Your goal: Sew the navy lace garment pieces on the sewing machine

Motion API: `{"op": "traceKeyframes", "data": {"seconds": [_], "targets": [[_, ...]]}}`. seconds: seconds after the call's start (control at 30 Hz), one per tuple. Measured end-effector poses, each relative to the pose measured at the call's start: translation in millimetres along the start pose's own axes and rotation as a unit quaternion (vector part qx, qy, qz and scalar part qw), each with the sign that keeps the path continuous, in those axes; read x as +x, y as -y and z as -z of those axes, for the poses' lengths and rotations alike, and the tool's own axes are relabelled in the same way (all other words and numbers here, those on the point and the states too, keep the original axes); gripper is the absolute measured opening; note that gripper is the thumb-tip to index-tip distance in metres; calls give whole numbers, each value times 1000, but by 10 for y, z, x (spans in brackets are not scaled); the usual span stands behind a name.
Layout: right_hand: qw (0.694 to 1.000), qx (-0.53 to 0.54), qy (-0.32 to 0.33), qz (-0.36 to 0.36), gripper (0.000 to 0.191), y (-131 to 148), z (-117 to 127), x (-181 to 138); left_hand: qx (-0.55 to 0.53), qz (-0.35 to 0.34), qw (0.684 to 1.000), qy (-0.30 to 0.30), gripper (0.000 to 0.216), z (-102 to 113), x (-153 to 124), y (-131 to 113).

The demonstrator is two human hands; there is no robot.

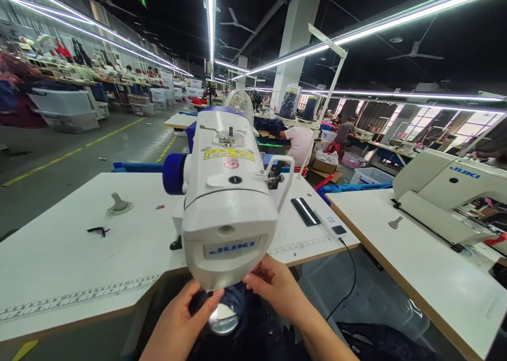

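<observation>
A white JUKI sewing machine [229, 213] with a blue handwheel fills the middle of the view. Dark navy fabric [236, 297] lies under its head and hangs down toward me. At the left of the head, my left hand [184, 316] grips the fabric between thumb and fingers. My right hand [279, 287] pinches the fabric on the other side, its fingertips partly hidden by the head. Between my hands sits a shiny round metal part [224, 321], with a pale patch above it. The needle area is out of sight behind the head.
The white tabletop [71, 245] carries a grey spoon-shaped piece [118, 202], a dark scrap [98, 230] and a printed ruler edge. A black strip [304, 211] and a cabled device [338, 230] lie right. Another JUKI machine [443, 192] stands far right. A person [299, 142] sits ahead.
</observation>
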State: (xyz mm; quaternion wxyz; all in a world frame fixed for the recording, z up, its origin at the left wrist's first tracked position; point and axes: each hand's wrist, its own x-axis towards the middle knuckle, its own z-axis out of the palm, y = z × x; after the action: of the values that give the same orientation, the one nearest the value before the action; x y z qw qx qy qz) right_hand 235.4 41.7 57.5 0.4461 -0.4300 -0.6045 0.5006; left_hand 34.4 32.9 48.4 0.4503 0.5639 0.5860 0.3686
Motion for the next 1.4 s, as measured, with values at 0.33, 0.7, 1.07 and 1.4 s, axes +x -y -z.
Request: {"op": "traceKeyframes", "data": {"seconds": [0.33,0.7,1.07,1.4], "targets": [[1000,-3,-7,2,17,-102,-75,6,21,2,1000,3,38,9,-7,-42],[973,-190,-57,122,10,-60,-30,-108,30,9,999,-12,41,0,-43,-76],[916,-340,-63,202,23,-150,-43,-209,87,-16,996,7,39,29,2,-36],[801,-460,-122,364,21,-211,-213,-142,91,-25,995,10,33,6,-2,-68]]}}
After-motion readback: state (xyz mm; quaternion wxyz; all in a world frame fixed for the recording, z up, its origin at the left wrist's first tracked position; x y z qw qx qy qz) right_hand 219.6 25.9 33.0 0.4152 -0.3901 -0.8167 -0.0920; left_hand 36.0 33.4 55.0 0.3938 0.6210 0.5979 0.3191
